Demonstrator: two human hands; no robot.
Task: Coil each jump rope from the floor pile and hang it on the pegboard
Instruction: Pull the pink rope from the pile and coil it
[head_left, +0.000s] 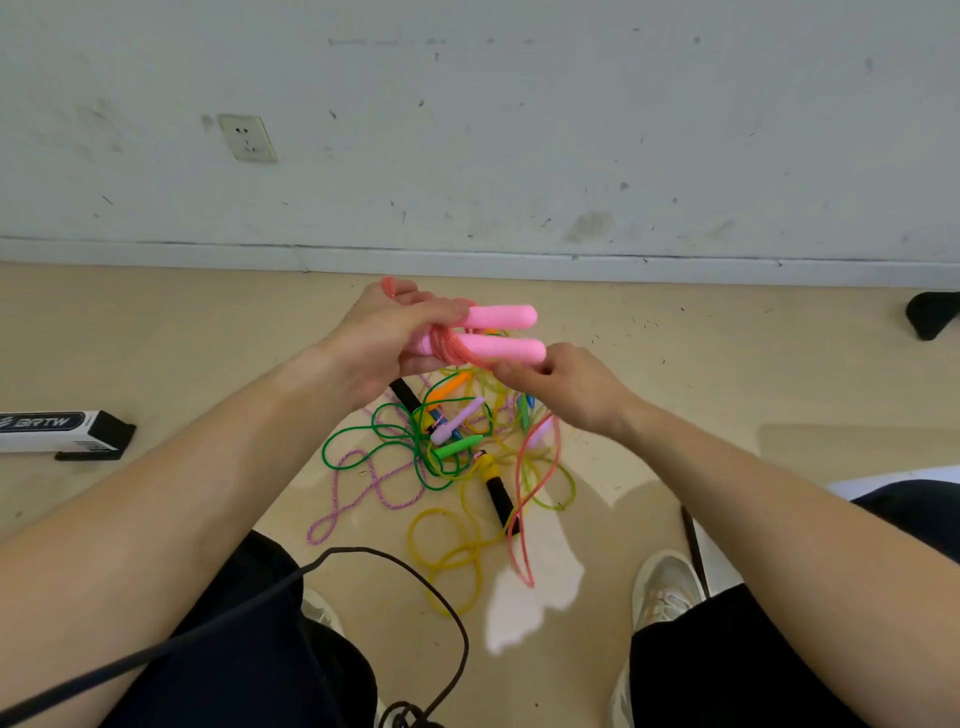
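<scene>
My left hand (382, 340) grips the two pink handles (506, 332) of a pink jump rope side by side, with pink cord wound around them near my fingers. My right hand (558, 382) pinches the same pink cord (524, 499) just below the handles; its loose end hangs down to the floor. Beneath my hands lies the floor pile (441, 452): tangled green, yellow and purple-striped ropes with green, orange, lilac and black-and-yellow handles. No pegboard is in view.
A white wall with a socket (247, 137) stands behind the pile. A black-and-white box (62, 431) lies on the floor at left, a dark object (932, 314) at far right. A black cable (363, 597) loops over my left leg. My shoes (667, 587) flank the pile.
</scene>
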